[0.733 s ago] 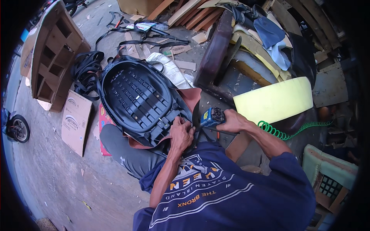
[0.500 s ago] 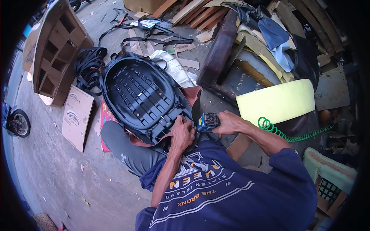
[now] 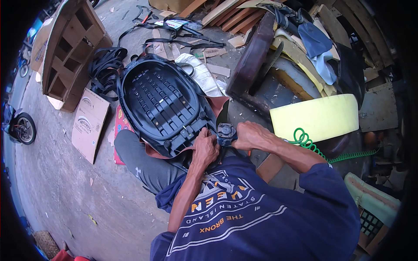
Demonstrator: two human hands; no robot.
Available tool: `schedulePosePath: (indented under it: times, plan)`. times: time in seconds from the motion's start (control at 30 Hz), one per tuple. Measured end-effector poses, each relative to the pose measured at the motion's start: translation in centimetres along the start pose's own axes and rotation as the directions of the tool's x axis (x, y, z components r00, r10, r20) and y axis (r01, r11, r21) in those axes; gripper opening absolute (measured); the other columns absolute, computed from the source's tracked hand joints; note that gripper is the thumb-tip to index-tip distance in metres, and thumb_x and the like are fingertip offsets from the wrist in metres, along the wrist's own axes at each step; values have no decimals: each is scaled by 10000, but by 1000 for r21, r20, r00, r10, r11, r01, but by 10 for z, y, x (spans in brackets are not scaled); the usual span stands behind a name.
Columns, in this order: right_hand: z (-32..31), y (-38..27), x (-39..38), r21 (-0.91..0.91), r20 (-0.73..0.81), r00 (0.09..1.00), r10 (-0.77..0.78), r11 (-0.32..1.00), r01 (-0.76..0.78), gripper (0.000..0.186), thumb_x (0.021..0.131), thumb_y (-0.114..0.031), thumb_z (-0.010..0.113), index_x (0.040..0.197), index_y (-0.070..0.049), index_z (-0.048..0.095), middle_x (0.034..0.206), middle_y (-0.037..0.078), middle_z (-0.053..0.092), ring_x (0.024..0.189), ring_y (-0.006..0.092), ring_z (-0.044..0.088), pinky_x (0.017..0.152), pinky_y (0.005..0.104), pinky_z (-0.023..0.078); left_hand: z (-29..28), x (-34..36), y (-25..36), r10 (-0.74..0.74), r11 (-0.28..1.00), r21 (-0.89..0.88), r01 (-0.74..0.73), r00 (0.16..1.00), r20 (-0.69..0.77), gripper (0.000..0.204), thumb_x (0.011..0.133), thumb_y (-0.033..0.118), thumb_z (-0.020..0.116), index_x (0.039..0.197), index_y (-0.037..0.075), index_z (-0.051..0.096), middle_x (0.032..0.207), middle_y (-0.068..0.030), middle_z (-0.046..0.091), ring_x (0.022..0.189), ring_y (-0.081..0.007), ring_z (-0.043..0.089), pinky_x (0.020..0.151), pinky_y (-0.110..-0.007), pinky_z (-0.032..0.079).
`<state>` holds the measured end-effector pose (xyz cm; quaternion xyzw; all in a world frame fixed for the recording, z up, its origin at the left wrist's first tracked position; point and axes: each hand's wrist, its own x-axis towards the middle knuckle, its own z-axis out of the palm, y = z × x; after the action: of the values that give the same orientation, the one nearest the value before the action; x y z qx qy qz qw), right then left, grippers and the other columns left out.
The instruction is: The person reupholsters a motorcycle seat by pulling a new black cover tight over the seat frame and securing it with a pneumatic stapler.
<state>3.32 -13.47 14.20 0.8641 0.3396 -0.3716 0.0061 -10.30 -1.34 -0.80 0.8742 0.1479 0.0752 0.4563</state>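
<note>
A black plastic motorcycle seat base (image 3: 159, 98) lies underside up across my lap, its oval hollow facing me. Reddish-brown and black cover material (image 3: 217, 106) wraps round its edges. At the near right end my left hand (image 3: 205, 148) is closed, fingers bent onto the rim and pinching the cover's edge there. My right hand (image 3: 252, 137) grips a blue and dark staple gun (image 3: 226, 134), its head up against the same end, close beside my left fingers. The staple gun's nose and the exact spot it touches are hidden.
A green coiled air hose (image 3: 315, 150) trails right, past a pale yellow foam block (image 3: 313, 117). Black straps (image 3: 104, 71) and a cardboard piece (image 3: 89, 124) lie left, near a wooden frame (image 3: 72, 56). A dark red padded piece (image 3: 252, 56) and wood planks (image 3: 230, 15) stand beyond.
My right hand has tipped the staple gun upright and brought it closer to the seat base's end. My left hand stays at the rim. The view has shifted slightly.
</note>
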Motion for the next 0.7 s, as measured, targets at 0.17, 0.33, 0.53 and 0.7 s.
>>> schedulePosePath:
  times: [0.17,0.33,0.53,0.7]
  plan:
    - [14,11,6,7,-40,999,-7,1000,7,403,702,-252,655,785,140,690,802,361,662,803,463,710,759,498,560,3,-1,-6,22,1000,0,-22,999,40,165,730,96,717,836,-25,678,946,-176,522,891,-371,584,768,-469,491]
    - [-2,54,13,160,94,995,41,985,-56,556,663,-385,714,890,121,691,878,284,710,874,348,722,782,429,553,-14,4,2,-54,998,-13,55,996,75,230,783,178,744,919,1,688,990,-182,555,918,-389,603,802,-480,495]
    - [0,72,3,203,-43,998,35,979,-25,498,664,-363,711,873,90,702,841,266,709,819,363,718,786,434,547,-4,3,26,-166,980,106,171,985,-52,253,784,227,759,872,-8,724,1003,-190,561,976,-389,588,841,-479,483]
    - [4,65,15,240,-55,987,-150,958,159,461,672,-340,712,820,96,685,796,292,685,782,409,700,782,441,547,4,6,2,-41,998,39,46,991,-130,181,775,164,752,789,-16,743,1036,-211,549,998,-388,576,848,-468,491]
